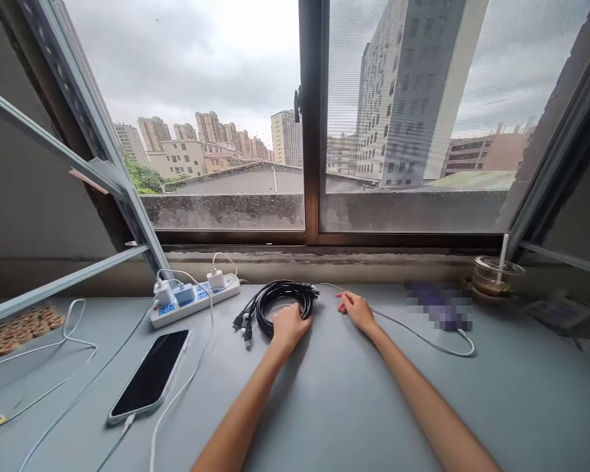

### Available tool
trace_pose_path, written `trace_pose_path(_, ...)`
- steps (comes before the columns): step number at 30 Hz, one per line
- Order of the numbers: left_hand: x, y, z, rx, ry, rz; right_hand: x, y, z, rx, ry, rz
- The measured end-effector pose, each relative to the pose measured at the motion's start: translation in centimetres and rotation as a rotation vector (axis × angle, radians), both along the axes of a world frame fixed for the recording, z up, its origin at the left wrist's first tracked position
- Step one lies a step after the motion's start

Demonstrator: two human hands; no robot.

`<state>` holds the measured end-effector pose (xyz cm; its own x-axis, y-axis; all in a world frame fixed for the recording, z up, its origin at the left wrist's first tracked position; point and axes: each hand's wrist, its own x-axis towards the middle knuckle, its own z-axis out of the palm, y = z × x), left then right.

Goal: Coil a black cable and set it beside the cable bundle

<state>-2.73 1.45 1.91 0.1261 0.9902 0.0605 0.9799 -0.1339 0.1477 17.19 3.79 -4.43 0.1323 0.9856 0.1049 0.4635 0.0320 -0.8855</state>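
Head view: the near edge of the black cable coil (281,294) (on the grey table (334,406), beside the power strip (196,300)) is hidden under the left hand (288,326), fingers curled. Its plugs (243,326) are pointed down-left. A thin cable (413,333) is touched by the right hand (358,310), fingers gathered. A real grip cannot be confirmed for either.

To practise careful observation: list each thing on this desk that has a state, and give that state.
left hand: palm down on the black cable coil, grip unclear.
right hand: fingertips at the white cable, grip unclear.
black cable coil: wound up, lying flat.
power strip: chargers plugged in.
phone: screen dark, cable plugged in.
cup: nearly empty, straw in.
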Motion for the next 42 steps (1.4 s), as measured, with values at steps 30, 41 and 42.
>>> trace_pose_path(30,-5.6,1.6,1.4,0.053,-0.081,0.36,-0.4,-1.6,1.0,-0.028,-0.316,-0.006)
trace_pose_path(41,-10.4,1.4,3.3,0.284,-0.178,0.648,-0.3,-1.6,0.7,-0.029,-0.34,-0.008)
trace_pose_path(42,-10.4,1.4,3.2,0.278,-0.183,0.643,-0.2,-1.6,0.6,-0.027,-0.34,-0.008)
